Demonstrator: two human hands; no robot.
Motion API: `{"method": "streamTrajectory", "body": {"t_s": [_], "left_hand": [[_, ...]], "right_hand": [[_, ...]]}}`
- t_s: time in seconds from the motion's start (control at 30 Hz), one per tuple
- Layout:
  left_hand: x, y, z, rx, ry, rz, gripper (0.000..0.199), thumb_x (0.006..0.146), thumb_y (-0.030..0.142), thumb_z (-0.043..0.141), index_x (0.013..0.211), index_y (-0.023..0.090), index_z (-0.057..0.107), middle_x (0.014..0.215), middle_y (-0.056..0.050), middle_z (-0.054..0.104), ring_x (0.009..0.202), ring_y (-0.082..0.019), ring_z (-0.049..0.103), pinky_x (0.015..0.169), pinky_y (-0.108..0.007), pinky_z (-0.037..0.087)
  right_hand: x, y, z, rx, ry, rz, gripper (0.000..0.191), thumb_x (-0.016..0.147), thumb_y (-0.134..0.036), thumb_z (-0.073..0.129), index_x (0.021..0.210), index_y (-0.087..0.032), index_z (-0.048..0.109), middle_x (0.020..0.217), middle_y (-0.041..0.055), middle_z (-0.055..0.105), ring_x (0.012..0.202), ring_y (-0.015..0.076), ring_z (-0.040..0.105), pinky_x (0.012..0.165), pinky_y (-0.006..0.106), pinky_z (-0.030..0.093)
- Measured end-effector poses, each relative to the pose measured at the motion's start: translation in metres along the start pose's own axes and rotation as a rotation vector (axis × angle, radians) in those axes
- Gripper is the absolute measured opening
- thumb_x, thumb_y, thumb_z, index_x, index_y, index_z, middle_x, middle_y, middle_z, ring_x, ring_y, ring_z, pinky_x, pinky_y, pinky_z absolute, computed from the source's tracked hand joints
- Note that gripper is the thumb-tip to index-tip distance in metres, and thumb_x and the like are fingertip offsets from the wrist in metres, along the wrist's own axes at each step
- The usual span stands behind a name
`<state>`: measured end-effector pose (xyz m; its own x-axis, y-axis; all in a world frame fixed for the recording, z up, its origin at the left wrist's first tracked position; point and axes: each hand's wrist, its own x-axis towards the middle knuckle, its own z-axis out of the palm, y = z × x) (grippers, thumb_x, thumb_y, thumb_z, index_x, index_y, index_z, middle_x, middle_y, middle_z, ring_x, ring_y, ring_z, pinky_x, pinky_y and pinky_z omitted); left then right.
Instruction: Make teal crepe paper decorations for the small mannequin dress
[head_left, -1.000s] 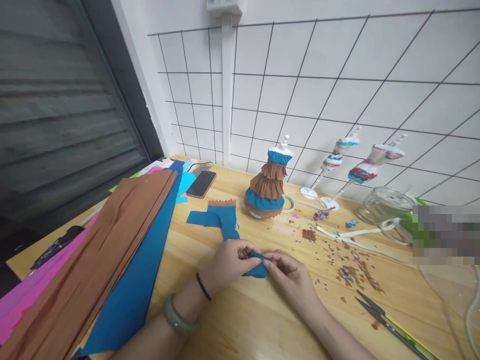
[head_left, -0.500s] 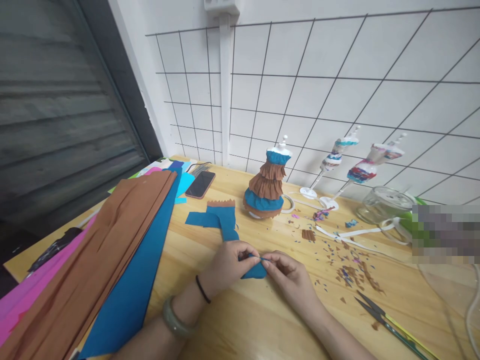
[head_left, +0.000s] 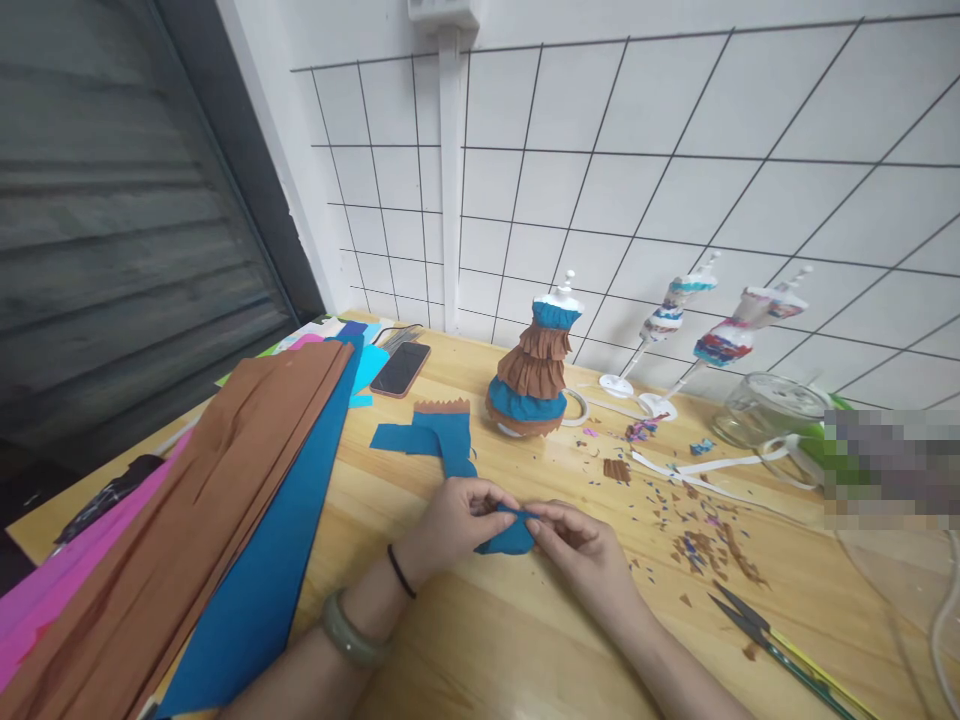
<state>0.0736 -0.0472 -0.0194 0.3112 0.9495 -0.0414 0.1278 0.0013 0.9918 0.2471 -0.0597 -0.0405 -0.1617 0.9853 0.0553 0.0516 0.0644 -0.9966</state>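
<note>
Between my two hands is a strip of blue crepe paper point(head_left: 507, 538), its near end bunched at the fingertips. My left hand point(head_left: 466, 520) pinches its upper edge with thumb and fingers. From the right, my right hand point(head_left: 581, 545) pinches the same edge close beside the left thumb. Behind my left hand lie more blue paper pieces point(head_left: 446, 435), one edged with brown zigzag trim; whether they join the held strip is hidden. Farther back stands a small mannequin point(head_left: 534, 365) in a tiered dress of blue and brown ruffled paper.
Brown and blue paper sheets point(head_left: 247, 450) are piled at the left, near a phone point(head_left: 401, 369). Scissors point(head_left: 765, 630) lie at the right among paper scraps point(head_left: 694, 550). Two painted mannequins point(head_left: 724, 342) lean by the wall, beside a glass jar point(head_left: 776, 410). A tape roll point(head_left: 579, 408) sits behind the dress.
Both hands keep their pinch on the blue crepe paper. My left hand has shifted slightly left, and the fingertips have moved a little along the paper's edge.
</note>
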Motion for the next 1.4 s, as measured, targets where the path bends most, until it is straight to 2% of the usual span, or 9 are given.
{"method": "streamTrajectory", "body": {"t_s": [0.13,0.37,0.57,1.03,1.27,1.4], "left_hand": [[0.0,0.002,-0.002,-0.015,-0.019,0.009,0.019,0.069,0.021,0.059,0.083,0.011,0.066,0.08,-0.008,0.067,0.069,-0.014,0.059,0.059,-0.022,0.043],[0.001,0.005,-0.004,-0.026,-0.03,0.001,0.019,0.07,0.018,0.057,0.085,0.012,0.066,0.08,-0.007,0.068,0.07,-0.014,0.059,0.059,-0.022,0.043],[0.0,0.005,-0.005,0.001,-0.025,-0.016,0.021,0.07,0.018,0.055,0.085,0.01,0.067,0.074,-0.007,0.067,0.062,-0.012,0.057,0.054,-0.021,0.04],[0.001,0.004,-0.008,0.017,-0.063,-0.003,0.024,0.072,0.019,0.052,0.089,0.01,0.067,0.087,-0.011,0.068,0.076,-0.018,0.06,0.064,-0.025,0.044],[-0.004,0.016,-0.007,0.004,-0.1,-0.027,0.023,0.072,0.021,0.052,0.084,0.011,0.068,0.068,-0.006,0.066,0.065,-0.015,0.059,0.056,-0.022,0.044],[-0.004,0.013,-0.002,0.041,-0.054,0.015,0.022,0.072,0.027,0.055,0.074,0.009,0.068,0.066,-0.007,0.065,0.061,-0.014,0.056,0.054,-0.022,0.042]], "right_hand": [[-0.001,-0.002,0.0,0.025,0.007,0.024,0.02,0.07,-0.035,0.066,0.082,-0.019,0.067,0.061,0.0013,0.066,0.055,0.0148,0.059,0.053,0.025,0.048],[0.0,-0.01,-0.001,0.047,0.014,0.061,0.02,0.068,-0.037,0.067,0.077,-0.019,0.068,0.059,0.001,0.066,0.054,0.0145,0.059,0.054,0.025,0.048],[0.001,-0.013,-0.001,0.052,0.019,0.083,0.023,0.066,-0.039,0.068,0.076,-0.018,0.069,0.058,0.002,0.067,0.053,0.0152,0.06,0.054,0.027,0.048],[0.001,-0.015,-0.006,0.09,-0.055,0.107,0.023,0.068,-0.038,0.066,0.08,-0.019,0.071,0.062,0.0029,0.069,0.061,0.0171,0.062,0.063,0.029,0.049],[0.003,-0.013,-0.001,0.066,0.015,0.106,0.018,0.066,-0.036,0.069,0.069,-0.018,0.068,0.059,0.0001,0.066,0.052,0.0126,0.057,0.053,0.023,0.045],[0.002,-0.015,0.001,0.067,0.039,0.096,0.02,0.064,-0.037,0.07,0.07,-0.018,0.066,0.059,-0.001,0.064,0.052,0.0118,0.056,0.052,0.022,0.044]]}}
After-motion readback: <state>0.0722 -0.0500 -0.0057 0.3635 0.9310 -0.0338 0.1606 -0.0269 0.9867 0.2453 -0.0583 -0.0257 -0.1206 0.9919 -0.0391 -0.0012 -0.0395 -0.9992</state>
